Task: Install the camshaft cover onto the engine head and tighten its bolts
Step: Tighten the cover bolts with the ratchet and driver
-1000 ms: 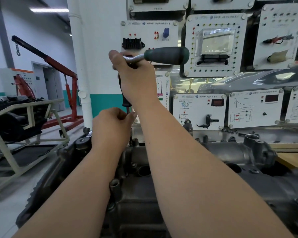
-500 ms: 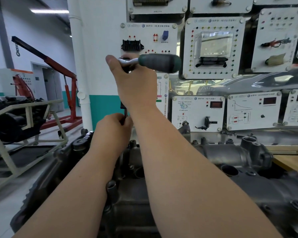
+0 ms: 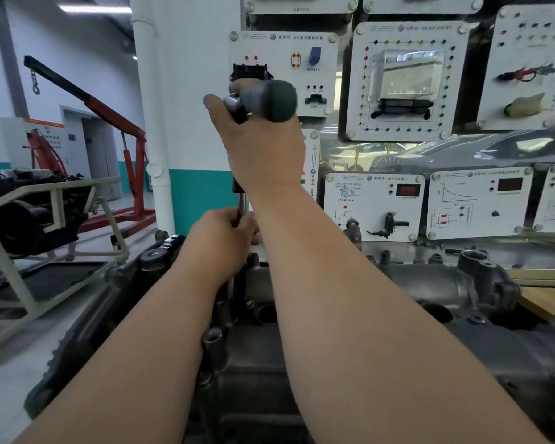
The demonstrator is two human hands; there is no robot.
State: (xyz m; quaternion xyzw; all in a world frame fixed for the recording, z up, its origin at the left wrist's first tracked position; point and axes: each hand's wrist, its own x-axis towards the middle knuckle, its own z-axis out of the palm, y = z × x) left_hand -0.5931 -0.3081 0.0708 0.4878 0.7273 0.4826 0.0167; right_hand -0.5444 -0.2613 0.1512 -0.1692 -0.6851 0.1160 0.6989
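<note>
**Me:** While my right hand (image 3: 263, 149) is up high, its fingers wrap round the top of the ratchet (image 3: 271, 99). The fat green handle sticks out to the right of my thumb and looks a bit blurry.

**Friend:** And your other hand?

**Me:** My left hand (image 3: 221, 241) is just below the right one. Its fingers curl tight round the thin metal bar (image 3: 241, 203) that goes down from the ratchet.

**Friend:** Where is the cover?

**Me:** The camshaft cover (image 3: 430, 280) is the dark grey metal under both my hands. It lies on top of the engine (image 3: 116, 283) and reaches far out to the right of my right arm. My left hand hides the bottom of the bar, so I cannot see the bolt.

**Friend:** What is behind your hands?

**Me:** White boards (image 3: 407, 81) with plugs and little red screens are past my right hand. A red crane (image 3: 132, 161) stands far off to the left of my left hand. Closer by is a pale frame (image 3: 10, 251) with another engine (image 3: 23, 213) on it.
</note>
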